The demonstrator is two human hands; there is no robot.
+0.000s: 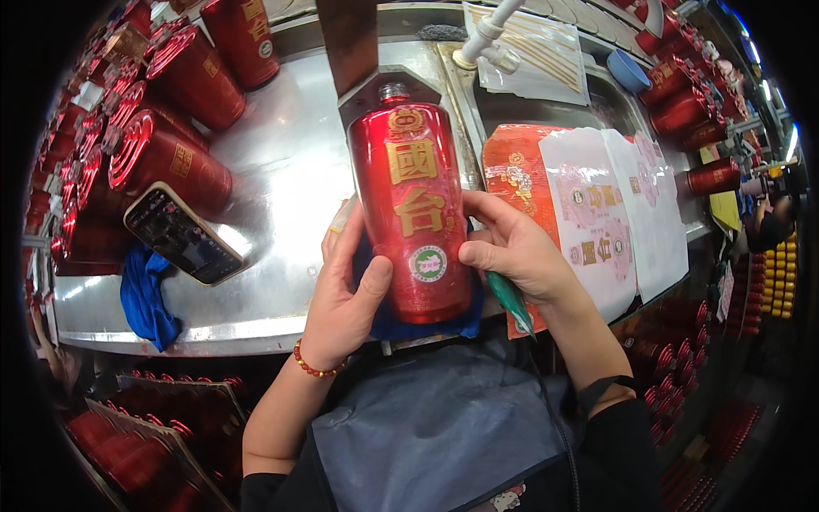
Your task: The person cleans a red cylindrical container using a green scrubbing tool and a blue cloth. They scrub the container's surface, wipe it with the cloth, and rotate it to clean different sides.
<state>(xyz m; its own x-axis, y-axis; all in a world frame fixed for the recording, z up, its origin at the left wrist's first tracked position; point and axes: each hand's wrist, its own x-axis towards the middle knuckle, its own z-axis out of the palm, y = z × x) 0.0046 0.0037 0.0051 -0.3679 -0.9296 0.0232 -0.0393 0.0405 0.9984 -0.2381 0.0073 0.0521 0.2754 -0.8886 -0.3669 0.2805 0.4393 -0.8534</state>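
Observation:
A glossy red bottle [444, 205] with gold characters and a round green-and-white badge is between my hands, its bare neck pointing away from me. My left hand [341, 290] closes round its left side, thumb on the front near the badge. On the right side my right hand [520, 252] grips it, thumb also forward. Beneath that palm sticks out a green pointed object [510, 300], its kind unclear. Something pale and yellow [343, 215] shows by my left fingers. A blue cloth [465, 322] lies under the bottle's base. Behind the neck stands a dark bracket [350, 43].
Red bottles [175, 166] crowd the left of the metal worktop [281, 154], near a phone [183, 235] and blue rag [147, 294]. Printed sheets [589, 205] lie right, before a sink with a white tap [486, 38] and blue bowl [628, 71]. Crated bottles [153, 427] stand below.

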